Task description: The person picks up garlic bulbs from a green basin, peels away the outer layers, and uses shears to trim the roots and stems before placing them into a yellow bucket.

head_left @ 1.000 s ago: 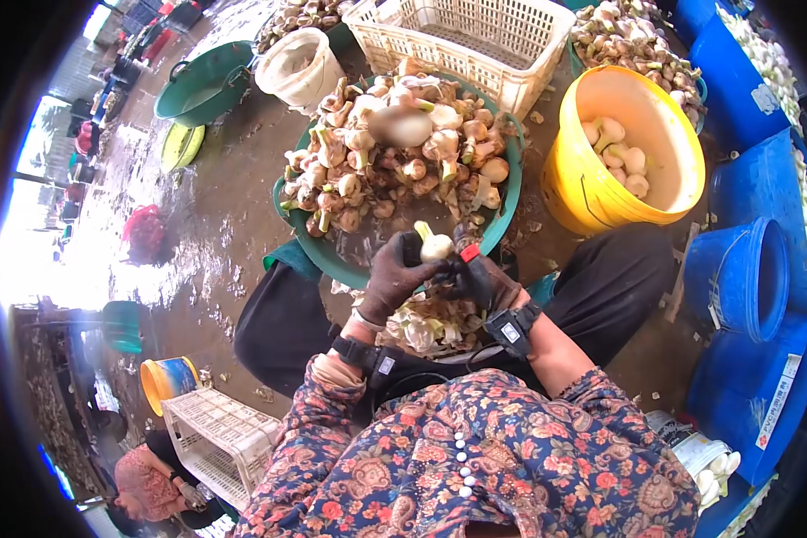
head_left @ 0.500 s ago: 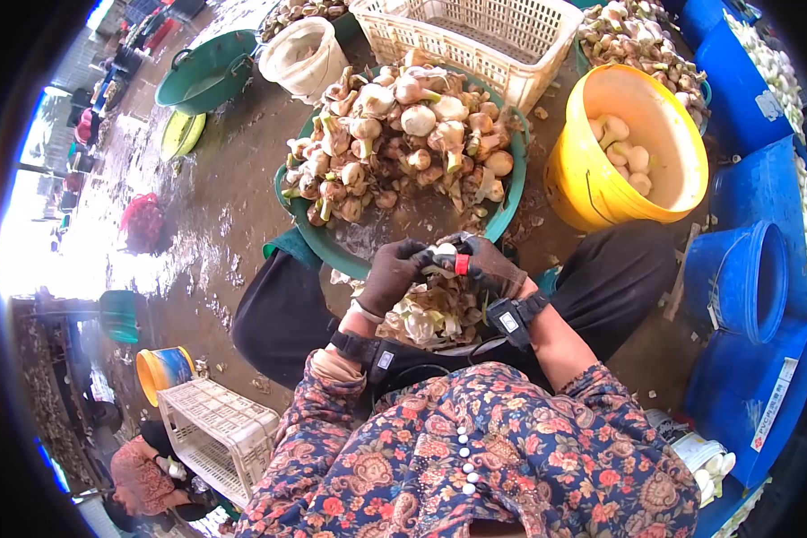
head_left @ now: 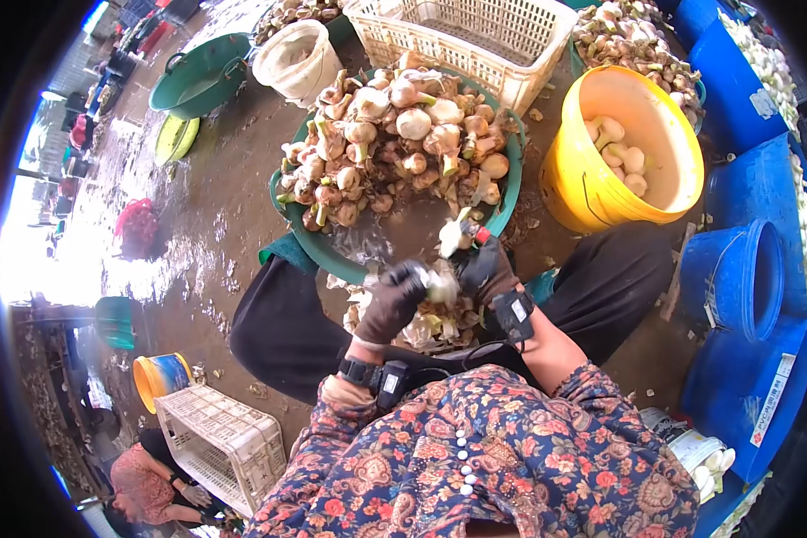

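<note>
My right hand (head_left: 484, 269), in a dark glove, grips a white garlic bulb (head_left: 452, 237) with a short stem pointing up. A small red band (head_left: 481, 235) shows by its fingers. My left hand (head_left: 393, 303), gloved too, is closed on a pale, motion-blurred piece that looks like garlic skin (head_left: 441, 285). Both hands are over the near rim of a green tub (head_left: 318, 255) heaped with unpeeled garlic (head_left: 359, 134). Loose peelings (head_left: 421, 334) lie below them, between my legs.
A yellow bucket (head_left: 560, 175) with several white bulbs stands to the right, near a blue bucket (head_left: 726, 278). Beyond the tub are a white bucket (head_left: 298, 67) and a cream crate (head_left: 511, 81). Another crate (head_left: 224, 439) and a co-worker (head_left: 148, 484) are at lower left.
My hands were together on the bulb and have parted. The right has lifted the bulb up toward the tub; the left has drawn down and left with the pale skin.
</note>
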Available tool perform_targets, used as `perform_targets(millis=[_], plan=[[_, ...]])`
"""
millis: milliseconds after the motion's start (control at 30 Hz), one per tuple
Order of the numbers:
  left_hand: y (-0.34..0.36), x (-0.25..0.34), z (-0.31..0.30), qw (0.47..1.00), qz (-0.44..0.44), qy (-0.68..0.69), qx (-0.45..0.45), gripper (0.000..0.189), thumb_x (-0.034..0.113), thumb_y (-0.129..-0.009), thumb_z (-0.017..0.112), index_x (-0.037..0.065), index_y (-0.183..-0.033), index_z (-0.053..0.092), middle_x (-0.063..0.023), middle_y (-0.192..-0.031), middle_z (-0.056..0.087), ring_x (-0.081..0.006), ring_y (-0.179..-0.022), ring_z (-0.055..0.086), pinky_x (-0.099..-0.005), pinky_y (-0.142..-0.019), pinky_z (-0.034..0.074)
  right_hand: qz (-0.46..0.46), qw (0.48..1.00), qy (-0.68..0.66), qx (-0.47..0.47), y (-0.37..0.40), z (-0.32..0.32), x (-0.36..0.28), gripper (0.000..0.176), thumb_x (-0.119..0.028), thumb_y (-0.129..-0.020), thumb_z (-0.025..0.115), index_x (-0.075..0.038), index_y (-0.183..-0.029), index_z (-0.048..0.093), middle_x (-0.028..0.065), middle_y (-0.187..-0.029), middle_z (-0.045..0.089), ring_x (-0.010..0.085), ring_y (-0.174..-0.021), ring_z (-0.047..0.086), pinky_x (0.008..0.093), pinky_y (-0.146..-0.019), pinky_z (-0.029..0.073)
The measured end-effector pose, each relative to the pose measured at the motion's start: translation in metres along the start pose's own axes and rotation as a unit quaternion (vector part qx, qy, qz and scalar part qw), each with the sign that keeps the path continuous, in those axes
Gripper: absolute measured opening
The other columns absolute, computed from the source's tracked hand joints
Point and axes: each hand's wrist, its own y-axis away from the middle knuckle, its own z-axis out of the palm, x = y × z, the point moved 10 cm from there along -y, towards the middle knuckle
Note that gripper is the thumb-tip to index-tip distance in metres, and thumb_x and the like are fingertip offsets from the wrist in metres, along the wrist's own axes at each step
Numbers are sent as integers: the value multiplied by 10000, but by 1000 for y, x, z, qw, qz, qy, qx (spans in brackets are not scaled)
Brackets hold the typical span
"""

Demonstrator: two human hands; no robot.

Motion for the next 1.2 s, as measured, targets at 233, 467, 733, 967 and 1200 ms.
perform_targets(millis=[233, 467, 733, 967, 1200], plan=[[-5, 66, 14, 866, 115, -463, 152, 432, 166, -696, 764, -3, -1052, 586, -88, -928, 631, -141, -834, 599, -259, -738, 479, 131, 986, -106, 13, 12, 23, 8, 230, -132, -848, 572, -20, -1047, 546, 83, -945, 608, 191, -877, 594, 304, -789, 506], [-24, 40, -1, 960, -24, -258, 110, 140, 100, -823, 611, -13, -905, 621, -5, -748, 589, -94, -652, 547, -219, -639, 456, 89, 914, 376, -125, 20, 31, 8, 174, -93, -857, 545, -28, -1017, 567, 17, -831, 574, 76, -790, 512, 246, -672, 447], [24, 74, 21, 987, 13, -143, 71, 169, 152, -846, 553, -15, -833, 576, -51, -726, 574, -114, -606, 539, -259, -530, 449, 209, 972, 78, 68, 36, 47, -3, 180, -110, -880, 347, -123, -727, 441, -40, -660, 425, 99, -597, 443, 229, -572, 385], [9, 65, -19, 880, -39, -450, 149, 461, 417, -840, 593, -42, -889, 590, -72, -767, 603, -117, -608, 556, -241, -551, 443, 279, 951, -128, -29, 29, 30, 33, 326, -338, -909, 383, -76, -939, 576, -2, -776, 578, 132, -582, 491, 246, -516, 398], [-59, 7, -113, 829, -66, -514, 209, 342, 384, -817, 614, 53, -906, 625, -46, -750, 607, -134, -598, 576, -237, -538, 455, 176, 977, 60, 106, 24, -25, 29, 297, -269, -854, 461, -22, -975, 573, 62, -831, 611, 183, -761, 608, 314, -727, 517]])
